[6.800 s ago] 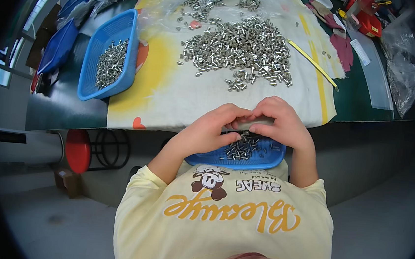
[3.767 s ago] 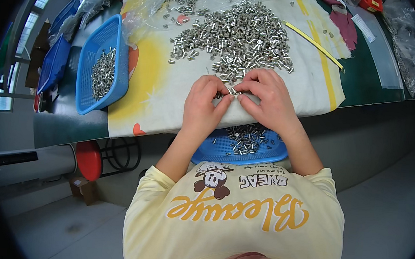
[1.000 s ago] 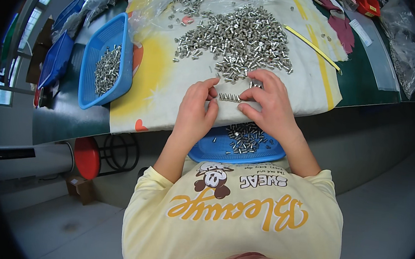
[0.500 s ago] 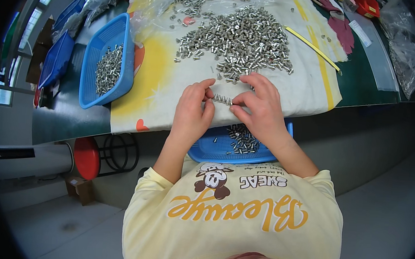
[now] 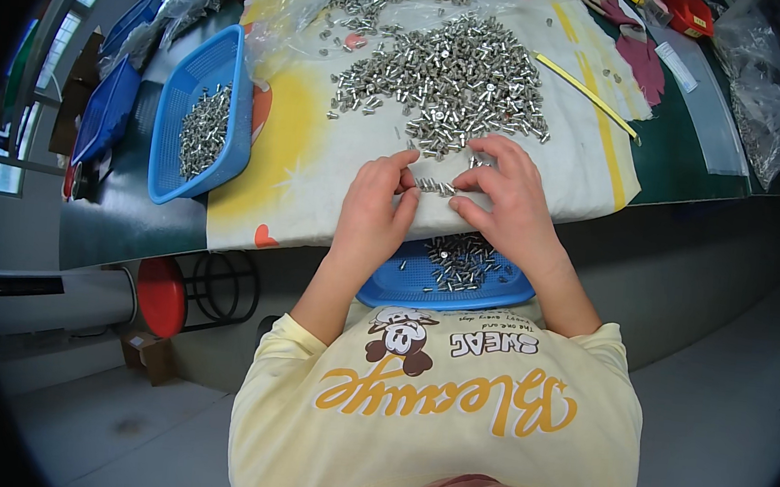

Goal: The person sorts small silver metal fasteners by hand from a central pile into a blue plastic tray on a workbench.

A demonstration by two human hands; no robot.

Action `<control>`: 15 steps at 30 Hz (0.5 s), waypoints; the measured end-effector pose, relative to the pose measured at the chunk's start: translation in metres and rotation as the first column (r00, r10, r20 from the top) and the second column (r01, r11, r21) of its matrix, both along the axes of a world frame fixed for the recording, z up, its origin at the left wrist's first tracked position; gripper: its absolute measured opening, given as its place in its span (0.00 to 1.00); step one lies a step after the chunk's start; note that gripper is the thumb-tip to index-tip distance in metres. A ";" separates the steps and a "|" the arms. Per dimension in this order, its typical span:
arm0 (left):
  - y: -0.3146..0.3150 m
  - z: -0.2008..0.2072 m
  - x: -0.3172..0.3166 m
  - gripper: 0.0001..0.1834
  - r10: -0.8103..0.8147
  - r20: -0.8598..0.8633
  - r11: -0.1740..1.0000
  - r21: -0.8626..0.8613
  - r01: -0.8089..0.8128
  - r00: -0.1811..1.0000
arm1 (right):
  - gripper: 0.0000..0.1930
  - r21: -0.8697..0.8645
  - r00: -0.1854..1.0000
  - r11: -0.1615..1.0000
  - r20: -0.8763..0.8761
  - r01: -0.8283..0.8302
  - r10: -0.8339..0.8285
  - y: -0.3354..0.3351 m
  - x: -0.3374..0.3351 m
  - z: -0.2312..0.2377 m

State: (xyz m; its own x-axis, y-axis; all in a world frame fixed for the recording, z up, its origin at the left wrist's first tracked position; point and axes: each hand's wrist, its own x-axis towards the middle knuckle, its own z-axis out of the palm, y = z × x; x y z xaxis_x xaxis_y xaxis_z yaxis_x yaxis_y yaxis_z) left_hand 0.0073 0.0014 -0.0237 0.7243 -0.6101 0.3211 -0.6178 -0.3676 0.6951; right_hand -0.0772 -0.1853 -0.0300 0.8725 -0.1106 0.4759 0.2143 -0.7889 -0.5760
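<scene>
The fingers of the left hand (image 5: 375,205) are bent, with thumb and forefinger parted; those of the right hand (image 5: 514,199) are curled, with the thumb below the forefinger. Whether either set is closed on anything cannot be determined.

A short row of small metal fasteners (image 5: 434,187) lies between the two sets of fingertips, close to the left fingers at one end and to the right thumb and forefinger at the other. Contact at each end cannot be confirmed. More fasteners show beneath the right fingers, partly hidden.

Just beyond the hands, a large loose pile of fasteners (image 5: 460,73) rests on a white and yellow cloth (image 5: 320,191) covering part of the green table (image 5: 132,221). A yellow strip (image 5: 588,99) lies right of the pile. Nearer the body, below the forearms, a blue basket (image 5: 386,291) contains further fasteners. At left, a lighter blue basket (image 5: 233,148) is partly filled likewise.
</scene>
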 end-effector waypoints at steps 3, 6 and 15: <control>-0.004 0.001 0.000 0.23 -0.009 -0.007 0.999 -0.031 0.009 1.000 | 0.11 0.003 1.000 1.000 0.010 -0.008 0.008 -0.004 0.002 -0.001; -0.008 0.002 0.000 0.23 -0.021 -0.002 0.999 -0.031 0.021 1.000 | 0.11 0.013 1.000 1.000 0.007 -0.015 0.015 -0.007 0.003 -0.002; -0.011 -0.004 0.002 0.25 -0.045 0.039 0.999 -0.015 0.046 0.998 | 0.10 -0.022 0.999 0.999 0.034 0.030 -0.029 -0.007 0.006 -0.004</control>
